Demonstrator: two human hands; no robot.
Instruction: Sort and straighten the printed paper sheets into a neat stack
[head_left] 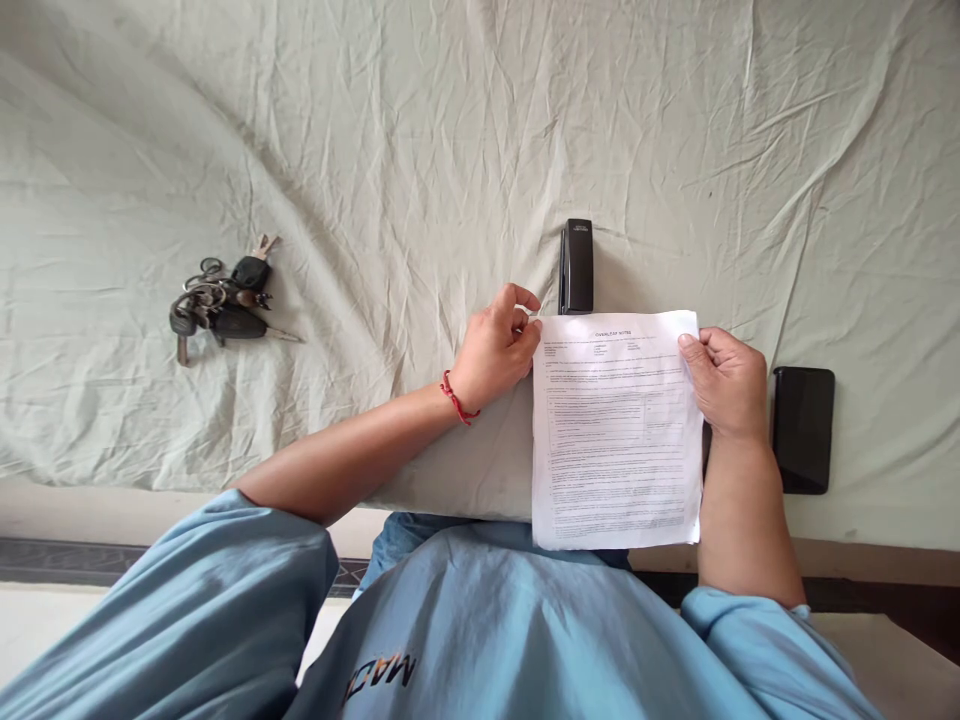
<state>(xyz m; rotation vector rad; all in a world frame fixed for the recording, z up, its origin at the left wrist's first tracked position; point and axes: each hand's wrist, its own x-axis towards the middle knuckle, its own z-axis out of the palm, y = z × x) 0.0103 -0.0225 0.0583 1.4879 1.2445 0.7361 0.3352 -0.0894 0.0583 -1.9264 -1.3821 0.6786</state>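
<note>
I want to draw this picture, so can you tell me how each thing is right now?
White printed paper sheet: flat, held at both top corners.
Left hand: pinching the sheet's top left corner.
Right hand: gripping the sheet's top right edge.
Black stapler: closed, lying just beyond the sheet.
Black smartphone: screen dark, lying flat.
Bunch of keys with black fobs: lying loose, untouched.
Pale green cloth: wrinkled, spread out.

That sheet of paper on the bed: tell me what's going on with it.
A person holds the printed sheet flat on the wrinkled bedsheet, left hand pinching its top left corner, right hand gripping the right edge. A black stapler lies just beyond it, a black phone to the right, a bunch of keys off left.
</note>
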